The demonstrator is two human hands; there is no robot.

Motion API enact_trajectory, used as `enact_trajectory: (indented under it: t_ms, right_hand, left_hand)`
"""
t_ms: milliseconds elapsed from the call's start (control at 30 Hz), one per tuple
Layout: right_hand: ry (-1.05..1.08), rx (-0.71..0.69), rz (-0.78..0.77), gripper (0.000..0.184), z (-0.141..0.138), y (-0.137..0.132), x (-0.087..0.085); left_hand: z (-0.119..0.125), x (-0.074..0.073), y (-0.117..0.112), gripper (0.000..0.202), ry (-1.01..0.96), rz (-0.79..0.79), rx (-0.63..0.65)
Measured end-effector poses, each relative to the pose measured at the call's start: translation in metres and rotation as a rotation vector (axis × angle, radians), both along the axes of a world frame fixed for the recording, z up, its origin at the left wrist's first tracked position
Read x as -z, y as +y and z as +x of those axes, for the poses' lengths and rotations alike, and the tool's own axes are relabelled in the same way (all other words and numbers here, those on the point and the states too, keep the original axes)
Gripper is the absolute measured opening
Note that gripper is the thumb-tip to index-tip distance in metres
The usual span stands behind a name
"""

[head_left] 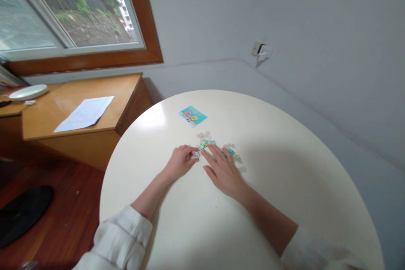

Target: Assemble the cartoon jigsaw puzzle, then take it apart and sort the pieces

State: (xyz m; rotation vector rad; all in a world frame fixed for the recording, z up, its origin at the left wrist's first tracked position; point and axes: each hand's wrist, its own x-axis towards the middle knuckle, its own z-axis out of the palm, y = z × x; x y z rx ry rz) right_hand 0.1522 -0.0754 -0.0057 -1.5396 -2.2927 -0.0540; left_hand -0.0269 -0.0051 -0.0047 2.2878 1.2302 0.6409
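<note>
Small jigsaw pieces (206,141) lie scattered near the middle of a round cream table (284,156). My left hand (181,161) rests on the table with its fingers curled, pinching a colourful puzzle piece (196,155) at its fingertips. My right hand (223,169) lies flat beside it, fingers stretched out over the pieces. More loose pieces (232,150) sit just past the right hand. A small printed picture card (192,116) with a turquoise cartoon design lies farther back on the table.
A wooden desk (104,133) stands at the left with a white sheet of paper (85,112) and a white plate (28,92). A window (63,8) is above it. A wall socket (261,50) sits on the grey wall. A black round object (22,213) lies on the wooden floor.
</note>
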Motion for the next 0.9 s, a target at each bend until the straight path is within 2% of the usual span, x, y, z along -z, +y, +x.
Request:
enact_trajectory:
  t_ms: [167,267,500,700,900]
  right_hand:
    - [-0.023,-0.219,-0.029,0.044,-0.006,-0.005,-0.003]
    - [-0.027,-0.245,-0.081,0.046,-0.008,-0.005,-0.002]
    - [-0.033,-0.087,-0.055,0.042,-0.008,-0.006,-0.002]
    - [-0.035,0.109,0.013,0.037,-0.005,-0.002,-0.004]
    - [-0.049,0.165,0.066,0.034,-0.001,0.001,0.0]
  left_hand:
    - [-0.006,0.0,0.003,0.033,-0.073,-0.063,0.063]
    - [-0.011,-0.002,0.006,0.035,-0.101,-0.112,0.071]
    - [-0.013,-0.004,0.007,0.015,-0.093,-0.121,0.044]
    - [-0.006,-0.003,0.002,0.016,-0.099,-0.099,-0.003]
    - [-0.001,0.002,0.001,0.018,-0.109,-0.012,-0.046]
